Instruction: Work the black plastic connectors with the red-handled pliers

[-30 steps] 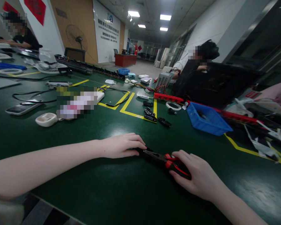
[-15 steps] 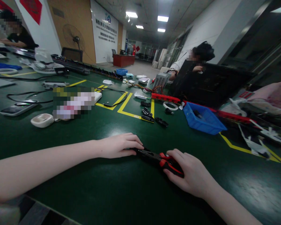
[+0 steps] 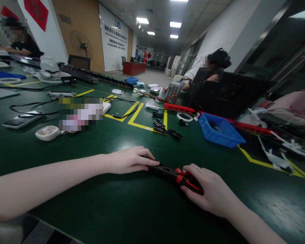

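Observation:
My right hand (image 3: 212, 189) is closed around the red-and-black handles of a pair of pliers (image 3: 179, 175), low over the green table. The pliers' dark jaws point left toward my left hand (image 3: 132, 160). The fingers of that hand are closed together at the jaw tips, on a small black piece that is mostly hidden beneath them. Whether the jaws grip this piece I cannot tell. Beyond my hands lie several small black parts (image 3: 159, 125) in a loose pile, with another black part (image 3: 175, 134) just right of them.
A blue bin (image 3: 220, 130) with dark parts stands to the right, beside a red strip (image 3: 179, 108) and a white ring (image 3: 184, 117). On the left are a phone (image 3: 22, 120), a white case (image 3: 47, 133) and black cables. A person behind a large black panel (image 3: 226, 89) sits across the table.
My right hand and the pliers have shifted slightly right and toward me. My left fingertips have moved a little right along the jaws. The camera view has tilted slightly.

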Tool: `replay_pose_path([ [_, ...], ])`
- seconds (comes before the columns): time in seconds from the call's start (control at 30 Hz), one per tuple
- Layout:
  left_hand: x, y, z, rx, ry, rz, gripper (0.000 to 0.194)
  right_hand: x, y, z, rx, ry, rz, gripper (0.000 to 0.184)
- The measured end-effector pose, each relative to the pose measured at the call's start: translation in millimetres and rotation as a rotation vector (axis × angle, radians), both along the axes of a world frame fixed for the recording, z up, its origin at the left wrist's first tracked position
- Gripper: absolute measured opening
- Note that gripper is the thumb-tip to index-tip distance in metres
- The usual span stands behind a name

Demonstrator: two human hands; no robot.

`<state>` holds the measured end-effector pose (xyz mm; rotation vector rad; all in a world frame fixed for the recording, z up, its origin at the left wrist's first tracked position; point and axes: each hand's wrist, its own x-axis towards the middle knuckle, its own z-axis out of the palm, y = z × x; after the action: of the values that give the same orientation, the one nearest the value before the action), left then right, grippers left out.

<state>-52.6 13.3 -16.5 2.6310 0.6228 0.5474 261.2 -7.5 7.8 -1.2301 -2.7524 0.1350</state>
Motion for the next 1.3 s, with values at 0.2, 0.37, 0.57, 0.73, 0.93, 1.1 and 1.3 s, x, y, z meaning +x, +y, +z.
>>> replay_pose_path([
  [0.2,-0.9,0.8,0.9,0.005,-0.007,-0.014,0.044,2.5,0.8,-4.5,0.027,0.017,0.016,0.031],
  [0.37,-1.6,0.9,0.8,0.01,0.002,-0.021,0.046,2.3,-1.3,-6.7,0.058,0.029,0.009,0.031],
  [0.57,-0.5,-0.7,-1.3,0.029,-0.009,-0.009,0.041,-4.3,-2.8,-2.8,0.05,0.013,0.008,0.031],
  [0.73,-1.2,-0.3,-2.7,0.035,-0.001,-0.01,0.039,-7.0,-3.8,-2.0,0.062,0.014,0.012,0.032],
  [0.93,-1.3,-0.3,-0.9,0.028,-0.012,-0.019,0.039,-8.1,-4.9,-4.2,0.113,0.014,0.014,0.033],
  [1.1,-0.5,-1.4,1.1,0.028,-0.029,-0.011,0.033,-9.8,-3.7,-9.7,0.177,0.034,0.014,0.042],
  [1.3,-0.5,-1.7,1.7,0.031,-0.025,0.008,0.034,-7.2,2.3,-8.2,0.162,0.066,-0.027,0.06],
])
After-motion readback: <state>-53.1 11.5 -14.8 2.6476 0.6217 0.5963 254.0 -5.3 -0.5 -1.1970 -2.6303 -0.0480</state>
